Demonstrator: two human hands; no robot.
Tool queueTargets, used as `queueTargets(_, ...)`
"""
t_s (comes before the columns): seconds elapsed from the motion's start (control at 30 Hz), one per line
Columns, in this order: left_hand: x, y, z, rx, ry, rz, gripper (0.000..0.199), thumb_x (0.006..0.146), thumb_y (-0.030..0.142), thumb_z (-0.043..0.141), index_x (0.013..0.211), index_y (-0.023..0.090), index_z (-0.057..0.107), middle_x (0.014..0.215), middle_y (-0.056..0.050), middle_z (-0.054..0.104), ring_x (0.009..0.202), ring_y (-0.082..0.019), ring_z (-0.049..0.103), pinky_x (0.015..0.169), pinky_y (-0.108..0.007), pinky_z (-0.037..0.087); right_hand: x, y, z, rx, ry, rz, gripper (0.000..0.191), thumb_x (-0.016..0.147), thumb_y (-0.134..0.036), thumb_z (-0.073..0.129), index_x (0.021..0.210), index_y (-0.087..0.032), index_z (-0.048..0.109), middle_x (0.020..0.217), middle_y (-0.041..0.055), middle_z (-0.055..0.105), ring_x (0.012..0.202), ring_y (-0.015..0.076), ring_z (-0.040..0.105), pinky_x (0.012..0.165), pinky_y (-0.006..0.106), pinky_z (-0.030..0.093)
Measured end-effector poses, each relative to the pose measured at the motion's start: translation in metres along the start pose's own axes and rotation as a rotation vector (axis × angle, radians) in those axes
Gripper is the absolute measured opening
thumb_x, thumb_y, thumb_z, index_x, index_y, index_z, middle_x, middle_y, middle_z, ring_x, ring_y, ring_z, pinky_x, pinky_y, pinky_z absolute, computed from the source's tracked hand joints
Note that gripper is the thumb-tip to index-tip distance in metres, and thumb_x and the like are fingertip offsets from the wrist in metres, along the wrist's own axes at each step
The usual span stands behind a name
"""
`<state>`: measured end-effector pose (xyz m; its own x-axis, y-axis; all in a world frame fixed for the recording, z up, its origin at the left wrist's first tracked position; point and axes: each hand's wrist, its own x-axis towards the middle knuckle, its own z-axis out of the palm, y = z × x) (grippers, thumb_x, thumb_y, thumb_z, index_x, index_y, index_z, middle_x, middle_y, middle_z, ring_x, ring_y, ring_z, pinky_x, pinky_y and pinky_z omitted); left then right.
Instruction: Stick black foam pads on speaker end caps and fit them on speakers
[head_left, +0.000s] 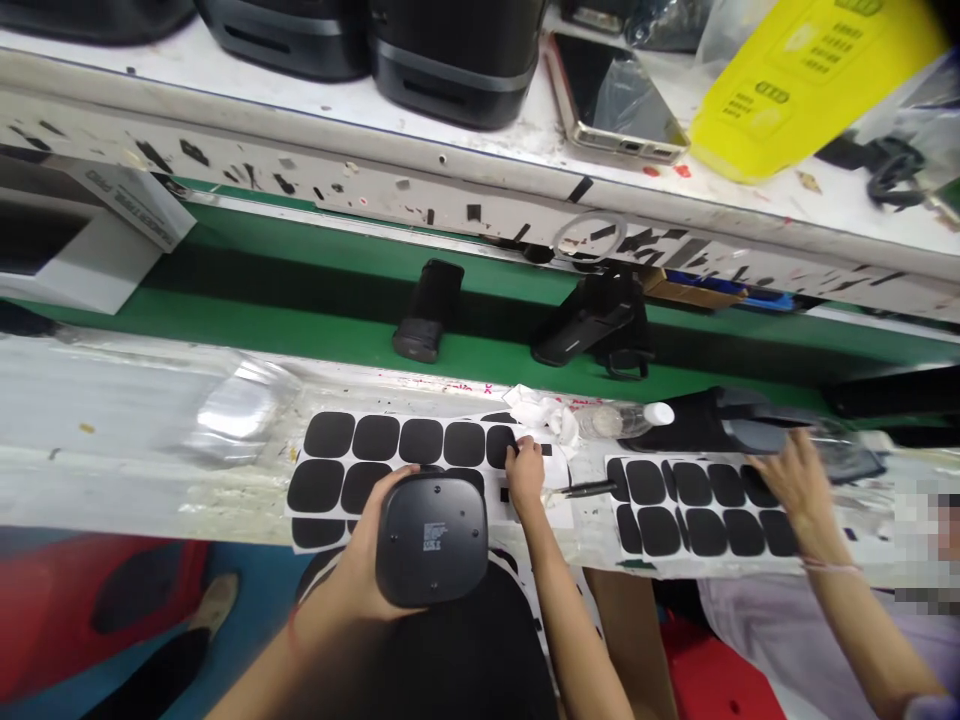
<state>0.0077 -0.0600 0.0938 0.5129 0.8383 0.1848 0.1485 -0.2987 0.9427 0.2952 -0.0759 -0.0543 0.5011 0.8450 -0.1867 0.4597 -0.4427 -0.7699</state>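
Observation:
My left hand is closed around a black rounded-square device. Its flat underside faces up, with small screws near the edges and a printed label in the middle. My right hand pinches the edge of a black rounded-square sticker at the right end of the top row on a white sheet. Several more black stickers lie in rows on that sheet, some hidden behind the device. A black pen-like tool lies just right of my right hand.
A co-worker's hand touches a second sticker sheet at the right. Crumpled white tissue and a clear bottle lie behind my sheet. Black devices stand on the green belt. A phone lies on the shelf above.

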Motion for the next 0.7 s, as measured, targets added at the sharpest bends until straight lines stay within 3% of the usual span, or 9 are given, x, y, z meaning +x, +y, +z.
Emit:
queueTargets(0.1, 0.0, -0.004, -0.001, 0.034, -0.056, 0.016, 0.117, 0.059, 0.044, 0.088, 0.155, 0.025, 0.023, 0.147, -0.02, 0.044, 0.134, -0.042, 0.053, 0.111, -0.058, 0.048, -0.009, 0.007, 0.002, 0.051, -0.032, 0.019, 0.027, 0.097, -0.036, 0.064, 0.114, -0.015, 0.065, 0.114, 0.0072, 0.067, 0.101, 0.0206, 0.066, 0.09, 0.043, 0.056)
queueTargets(0.2, 0.0, -0.007, -0.002, 0.079, -0.074, 0.018, 0.12, 0.058, 0.043, 0.089, 0.155, 0.025, 0.022, 0.147, -0.021, 0.042, 0.136, -0.044, 0.05, 0.114, -0.062, 0.043, -0.018, 0.018, -0.018, 0.148, -0.041, 0.024, 0.023, 0.096, -0.035, 0.065, 0.106, -0.014, 0.066, 0.109, 0.0061, 0.068, 0.101, 0.0204, 0.067, 0.091, 0.043, 0.056)
queueTargets(0.37, 0.0, -0.01, -0.002, 0.056, -0.02, 0.014, 0.119, 0.057, 0.039, 0.091, 0.154, 0.024, 0.024, 0.148, -0.021, 0.041, 0.137, -0.043, 0.048, 0.115, -0.062, 0.042, -0.029, 0.021, -0.048, 0.316, 0.042, 0.059, 0.023, 0.096, -0.034, 0.066, 0.107, -0.014, 0.065, 0.116, 0.0074, 0.067, 0.109, 0.0221, 0.065, 0.095, 0.044, 0.054)
queueTargets(0.53, -0.004, -0.01, -0.002, 0.061, 0.079, 0.022, 0.121, 0.054, 0.041, 0.093, 0.153, 0.024, 0.026, 0.145, -0.02, 0.044, 0.132, -0.043, 0.052, 0.109, -0.064, 0.046, -0.026, 0.014, -0.036, 0.396, 0.057, 0.163, 0.024, 0.098, -0.035, 0.063, 0.108, -0.014, 0.064, 0.104, 0.0047, 0.068, 0.091, 0.0172, 0.067, 0.082, 0.037, 0.058)
queueTargets(0.7, -0.009, -0.01, -0.004, 0.071, 0.12, 0.036, 0.122, 0.056, 0.046, 0.092, 0.155, 0.03, 0.022, 0.144, -0.018, 0.045, 0.132, -0.042, 0.052, 0.108, -0.069, 0.045, 0.009, 0.009, -0.026, 0.325, -0.018, 0.307, 0.025, 0.099, -0.036, 0.061, 0.11, -0.014, 0.064, 0.1, 0.004, 0.067, 0.081, 0.0144, 0.066, 0.072, 0.032, 0.058)
